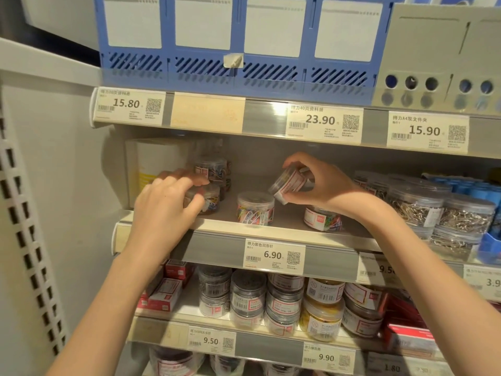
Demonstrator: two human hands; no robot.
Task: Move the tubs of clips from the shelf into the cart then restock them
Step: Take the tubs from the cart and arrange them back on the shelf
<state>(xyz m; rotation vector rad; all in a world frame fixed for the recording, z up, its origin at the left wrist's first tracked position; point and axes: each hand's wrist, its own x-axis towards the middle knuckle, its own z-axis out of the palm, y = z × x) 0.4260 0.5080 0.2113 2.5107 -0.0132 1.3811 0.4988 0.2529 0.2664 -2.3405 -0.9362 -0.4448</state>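
— Where did the tubs of clips sit?
— On the middle shelf [217, 226]. One clear tub [255, 208] of coloured clips stood upright near the front edge, another tub [322, 219] to its right, label facing out.
— And at the left?
— A tub [207, 198] stood there under the left hand [168, 204], whose fingers curled over its lid; a further tub [212, 168] stood behind it.
— Any off the shelf?
— One tilted tub [287, 184], held in the air by the right hand [322, 183], fingers round its lid and base
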